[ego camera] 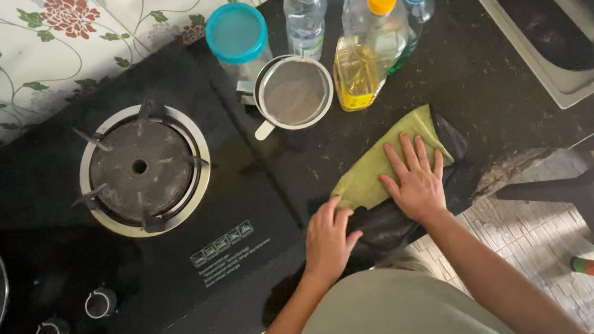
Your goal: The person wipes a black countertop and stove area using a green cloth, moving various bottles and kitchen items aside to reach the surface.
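Two hands (left hand (328, 237), right hand (416, 178)) on one green cloth (383, 161), three bottles (365, 45)

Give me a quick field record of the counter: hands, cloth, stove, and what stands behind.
left hand: gripping the dark near edge of the cloth
right hand: flat, palm down, fingers spread on the cloth
cloth: green, lying on the black counter beside the stove
stove: black glass top, burner bare, no flame seen
behind cloth: strainer, oil bottle, water bottle, jar with teal lid
sink: far right
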